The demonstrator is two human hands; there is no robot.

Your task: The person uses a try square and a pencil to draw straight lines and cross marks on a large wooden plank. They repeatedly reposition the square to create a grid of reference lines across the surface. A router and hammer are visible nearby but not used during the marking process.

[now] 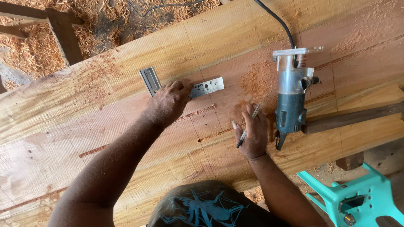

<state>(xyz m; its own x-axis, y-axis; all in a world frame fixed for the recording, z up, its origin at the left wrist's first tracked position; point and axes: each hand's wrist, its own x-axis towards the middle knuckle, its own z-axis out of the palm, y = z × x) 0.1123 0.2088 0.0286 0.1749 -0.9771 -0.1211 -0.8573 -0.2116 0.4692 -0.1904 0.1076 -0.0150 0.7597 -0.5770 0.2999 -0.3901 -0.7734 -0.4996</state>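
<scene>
My left hand [169, 102] presses down on a metal try square [206, 87] that lies flat on a wide wooden plank [126, 63]. The square's stock [150, 80] sticks out to the left of the hand. My right hand [252, 132] rests on the plank to the right, its fingers closed on a thin pen or pencil [248, 126] that points up and right. Pencil lines and shallow routed grooves [198, 112] run along the board.
A teal trim router [292, 94] lies on its side just right of my right hand, its black cord [275, 19] trailing off the top. A dark wooden strip [357, 117] lies at the right. Below right stands a turquoise plastic stool [362, 193]. Wood shavings [29, 46] cover the floor at top left.
</scene>
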